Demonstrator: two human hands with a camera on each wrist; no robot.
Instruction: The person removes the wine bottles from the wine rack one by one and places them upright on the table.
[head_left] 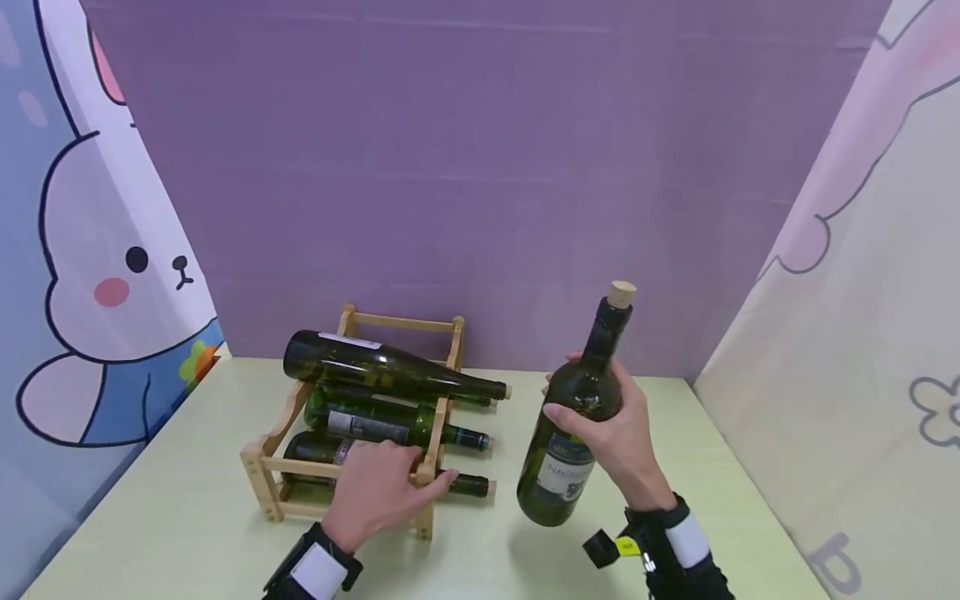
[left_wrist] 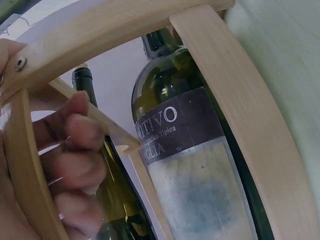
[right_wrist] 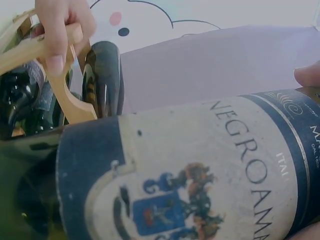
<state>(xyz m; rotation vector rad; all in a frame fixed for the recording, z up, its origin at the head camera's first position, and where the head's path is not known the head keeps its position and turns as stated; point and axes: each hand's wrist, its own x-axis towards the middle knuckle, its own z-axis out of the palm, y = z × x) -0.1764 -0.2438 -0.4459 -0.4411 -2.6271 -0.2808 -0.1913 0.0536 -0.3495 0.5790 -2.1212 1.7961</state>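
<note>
A green wine bottle with a cork and a white-and-blue label is held tilted above the table by my right hand, its thumb and fingers round the bottle's upper body. To the left stands a wooden wine rack. My left hand grips the rack's near front corner; in the left wrist view, the curled fingers wrap a wooden bar. Several corked bottles lie in the rack, necks to the right, including a dark top bottle and a green labelled bottle.
The pale table carries the rack at left. A purple cloth hangs behind it. Printed cloths with cartoon figures stand at the left and right sides.
</note>
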